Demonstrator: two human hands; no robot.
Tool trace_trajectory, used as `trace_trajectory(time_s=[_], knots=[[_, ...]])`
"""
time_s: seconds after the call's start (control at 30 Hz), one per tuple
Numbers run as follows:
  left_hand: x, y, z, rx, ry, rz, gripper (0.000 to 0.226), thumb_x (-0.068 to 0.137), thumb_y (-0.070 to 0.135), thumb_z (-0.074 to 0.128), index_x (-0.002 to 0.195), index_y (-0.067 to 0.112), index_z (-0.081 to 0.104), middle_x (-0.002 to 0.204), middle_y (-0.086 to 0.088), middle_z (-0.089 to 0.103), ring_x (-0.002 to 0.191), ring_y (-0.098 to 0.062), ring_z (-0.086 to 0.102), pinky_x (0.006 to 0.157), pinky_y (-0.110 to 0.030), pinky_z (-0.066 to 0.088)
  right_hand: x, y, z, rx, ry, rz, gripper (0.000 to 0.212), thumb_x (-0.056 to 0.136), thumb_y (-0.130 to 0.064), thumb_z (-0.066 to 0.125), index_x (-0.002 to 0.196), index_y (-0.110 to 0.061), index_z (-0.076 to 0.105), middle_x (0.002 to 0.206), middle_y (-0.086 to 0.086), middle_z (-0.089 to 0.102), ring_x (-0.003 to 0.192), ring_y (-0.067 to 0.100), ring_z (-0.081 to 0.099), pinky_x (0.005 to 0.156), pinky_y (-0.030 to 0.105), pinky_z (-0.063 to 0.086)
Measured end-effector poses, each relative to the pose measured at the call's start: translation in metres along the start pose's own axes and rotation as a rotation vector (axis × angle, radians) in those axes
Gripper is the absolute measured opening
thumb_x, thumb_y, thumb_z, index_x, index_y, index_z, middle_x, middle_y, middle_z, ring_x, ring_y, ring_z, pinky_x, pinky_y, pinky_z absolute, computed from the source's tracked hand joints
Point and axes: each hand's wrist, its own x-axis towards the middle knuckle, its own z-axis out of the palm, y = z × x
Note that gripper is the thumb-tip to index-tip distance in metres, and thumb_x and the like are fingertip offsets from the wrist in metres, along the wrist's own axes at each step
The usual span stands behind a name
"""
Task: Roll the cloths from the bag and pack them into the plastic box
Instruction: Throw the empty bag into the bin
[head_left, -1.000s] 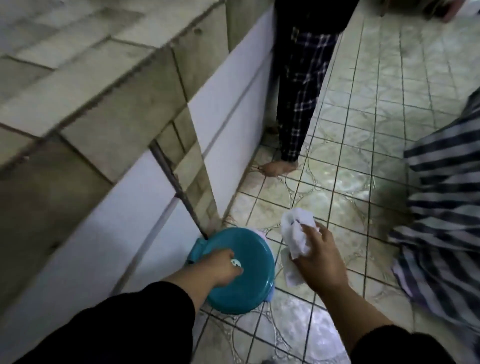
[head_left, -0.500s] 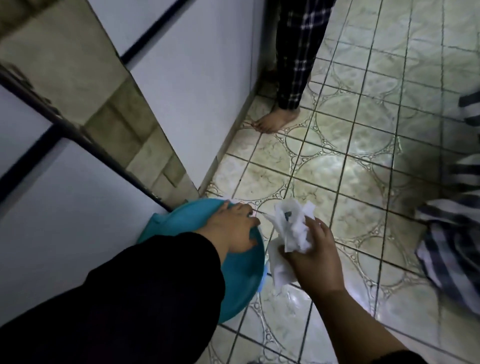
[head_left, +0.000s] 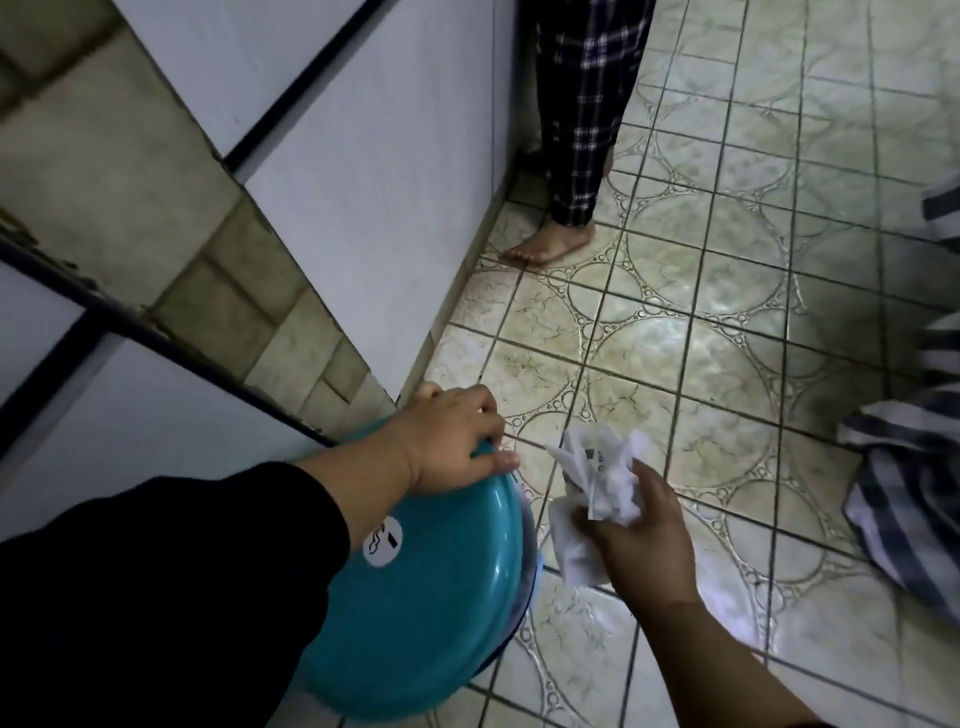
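Observation:
A round teal lid with a white sticker covers a container that stands on the tiled floor beside the white cabinet. My left hand grips the far rim of this lid, fingers curled over its edge. My right hand is to the right of the lid and holds a crumpled white wad that looks like paper or thin cloth, with some dark print on it. Only a thin bluish edge of the container under the lid shows.
White cabinet fronts and a tiled counter rise on the left. A person in plaid trousers stands barefoot by the cabinet corner ahead. Striped fabric lies on the floor at the right edge.
My left hand slid from the lid's centre to its far rim. The right hand stayed beside the lid with the white wad. The view dropped closer to the floor.

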Motion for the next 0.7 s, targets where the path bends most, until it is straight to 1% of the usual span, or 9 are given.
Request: trace_trajectory(time_s=[0.17,0.23,0.3,0.4,0.47,0.53,0.6,0.67,0.7], knots=[[-0.028,-0.016,-0.054,-0.113,-0.032,-0.101,0.030,0.082,0.065,0.047,0.086,0.035,0.050,0.101,0.012,0.047,0.095,-0.014,0.050,0.093,-0.032,0.030,-0.015,-0.033,0.015,0.101,0.022,-0.055,0.060,0.059,-0.035,0.070,0.115,-0.040,0.051,0.117,-0.006,0.053,0.102,0.015,0.056,0.077,0.022,0.044],[-0.038,-0.025,-0.074,-0.219,-0.030,-0.160,0.026,0.078,0.058,0.057,0.082,0.032,0.055,0.100,0.009,0.053,0.097,-0.016,0.054,0.093,-0.033,0.039,-0.024,-0.044,0.034,0.108,-0.005,-0.131,0.063,0.063,-0.029,0.077,0.120,-0.036,0.051,0.121,-0.001,0.052,0.107,0.017,0.054,0.082,0.020,0.044],[-0.046,-0.032,-0.086,-0.291,-0.019,-0.205,0.018,0.080,0.047,0.064,0.080,0.030,0.060,0.103,0.006,0.058,0.100,-0.016,0.056,0.096,-0.036,0.043,-0.036,-0.050,0.060,0.039,-0.056,-0.208,0.068,0.068,-0.026,0.080,0.129,-0.026,0.050,0.133,0.005,0.046,0.117,0.018,0.049,0.092,0.023,0.041],[-0.054,-0.040,-0.090,-0.335,0.000,-0.247,0.016,0.079,0.046,0.065,0.075,0.031,0.058,0.104,0.003,0.063,0.100,-0.017,0.058,0.096,-0.037,0.044,-0.054,-0.045,0.097,-0.212,-0.170,-0.345,0.077,0.072,-0.043,0.069,0.140,-0.037,0.035,0.153,0.005,0.025,0.134,0.021,0.034,0.105,0.036,0.036],[-0.057,-0.042,-0.087,-0.368,0.030,-0.269,0.018,0.080,0.046,0.064,0.073,0.031,0.058,0.100,0.002,0.066,0.098,-0.018,0.060,0.092,-0.035,0.046,-0.059,-0.033,0.114,-0.606,-0.319,-0.420,0.084,0.074,-0.057,0.057,0.144,-0.047,0.013,0.160,0.003,-0.002,0.146,0.028,0.002,0.115,0.055,0.010],[-0.059,-0.043,-0.083,-0.392,0.063,-0.292,0.017,0.082,0.044,0.064,0.073,0.030,0.058,0.094,0.003,0.067,0.093,-0.018,0.060,0.087,-0.033,0.046,-0.057,-0.020,0.118,-0.843,-0.533,-0.371,0.089,0.073,-0.066,0.051,0.143,-0.051,-0.001,0.157,-0.001,-0.023,0.144,0.027,-0.022,0.109,0.062,-0.010],[-0.056,-0.040,-0.079,-0.417,0.080,-0.311,0.018,0.081,0.046,0.064,0.073,0.031,0.058,0.091,0.004,0.066,0.091,-0.018,0.060,0.086,-0.033,0.046,-0.045,-0.015,0.108,-0.863,-0.614,-0.332,0.082,0.073,-0.062,0.054,0.142,-0.055,0.010,0.160,-0.004,-0.013,0.145,0.024,-0.017,0.109,0.061,-0.009],[-0.049,-0.030,-0.069,-0.418,0.080,-0.334,0.020,0.079,0.050,0.064,0.075,0.031,0.059,0.092,0.006,0.064,0.091,-0.017,0.059,0.085,-0.032,0.048,-0.030,-0.020,0.088,-0.726,-0.555,-0.344,0.057,0.078,-0.049,0.056,0.133,-0.051,0.040,0.157,-0.005,0.020,0.146,0.017,0.013,0.115,0.053,0.005],[-0.044,-0.023,-0.062,-0.401,0.080,-0.340,0.023,0.079,0.053,0.063,0.076,0.031,0.058,0.092,0.008,0.062,0.091,-0.016,0.058,0.083,-0.031,0.047,-0.023,-0.024,0.078,-0.598,-0.491,-0.323,0.043,0.080,-0.041,0.058,0.122,-0.045,0.056,0.148,-0.005,0.040,0.138,0.014,0.033,0.114,0.043,0.019]])
